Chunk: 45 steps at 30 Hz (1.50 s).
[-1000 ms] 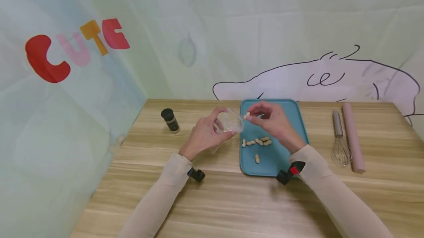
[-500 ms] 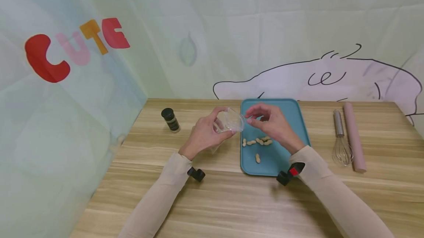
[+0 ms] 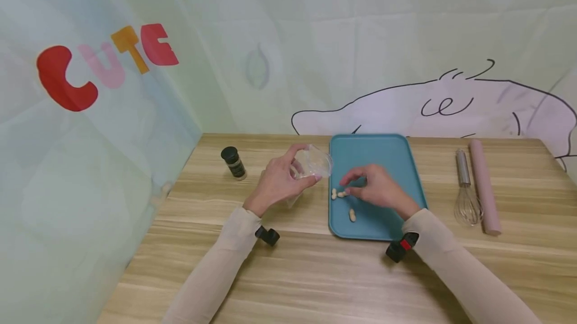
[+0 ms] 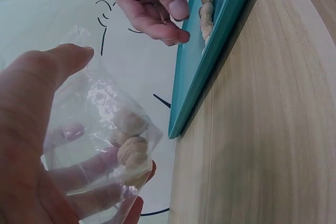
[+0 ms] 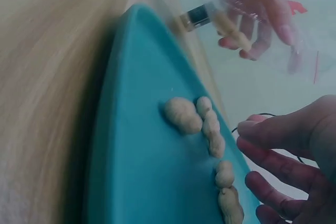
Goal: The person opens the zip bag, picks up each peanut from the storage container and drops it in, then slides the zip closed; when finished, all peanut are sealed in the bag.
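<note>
My left hand (image 3: 276,184) grips a clear plastic bag (image 3: 315,162), its mouth turned toward the tray. Peanuts (image 4: 132,152) show through the plastic in the left wrist view. To the right, my right hand (image 3: 379,190) hovers low over the blue tray (image 3: 369,151). Its fingers are bent, with thumb and fingertips apart and nothing between them. Several unshelled peanuts (image 5: 182,115) lie on the tray beside that hand, most in a row. One single peanut (image 3: 352,215) sits nearer the tray's front; the hand partly hides the row in the head view.
A black-capped seasoning jar (image 3: 234,163) stands at the left of the wooden table (image 3: 306,274). Right of the tray lie a wire whisk (image 3: 466,189) and a pink rolling pin (image 3: 485,189). A printed cloth backdrop (image 3: 360,53) rises behind the table.
A second ago my right hand pinched a peanut at the bag's mouth; the peanut has left its fingers. That hand has since come down toward the row on the tray. My left hand stays put.
</note>
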Motion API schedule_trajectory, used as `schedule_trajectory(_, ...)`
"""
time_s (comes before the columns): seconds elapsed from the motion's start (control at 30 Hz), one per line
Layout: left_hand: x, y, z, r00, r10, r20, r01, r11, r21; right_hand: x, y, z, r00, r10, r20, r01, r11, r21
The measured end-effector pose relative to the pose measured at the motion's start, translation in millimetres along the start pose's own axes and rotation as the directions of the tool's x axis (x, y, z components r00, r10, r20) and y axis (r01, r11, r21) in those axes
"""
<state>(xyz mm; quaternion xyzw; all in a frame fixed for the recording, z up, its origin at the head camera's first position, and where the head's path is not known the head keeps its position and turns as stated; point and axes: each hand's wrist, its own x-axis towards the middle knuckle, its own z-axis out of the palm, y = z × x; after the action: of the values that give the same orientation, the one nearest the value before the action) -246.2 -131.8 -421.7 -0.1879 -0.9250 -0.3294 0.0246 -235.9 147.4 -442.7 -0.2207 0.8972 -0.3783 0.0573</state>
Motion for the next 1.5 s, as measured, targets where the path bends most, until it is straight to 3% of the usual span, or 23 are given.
schedule_trajectory(0.3,-0.4,-0.6,-0.7,1.000,-0.005,0.004,0.004,1.000,0.012,3.5,7.6,8.5,0.997,-0.027,0.066,0.030,0.999,-0.045)
schedule_trajectory(0.67,-2.6,3.4,1.7,0.999,-0.039,0.030,0.039,0.999,0.019,2.7,10.2,12.5,0.997,-0.049,0.062,0.051,0.998,-0.025)
schedule_trajectory(0.97,-2.4,3.8,4.6,0.999,-0.030,0.015,0.029,0.999,0.020,-3.2,7.8,2.1,0.995,-0.091,-0.026,0.091,0.996,-0.015)
schedule_trajectory(1.2,-1.9,3.3,4.0,0.999,-0.030,0.022,0.030,0.999,0.020,-3.3,-4.0,-9.0,0.994,-0.051,-0.095,0.053,0.999,0.013)
schedule_trajectory(1.5,-1.7,3.6,2.5,0.999,-0.044,0.030,0.043,0.999,0.018,2.4,-22.5,-18.5,0.968,-0.053,-0.247,0.064,0.997,0.035)
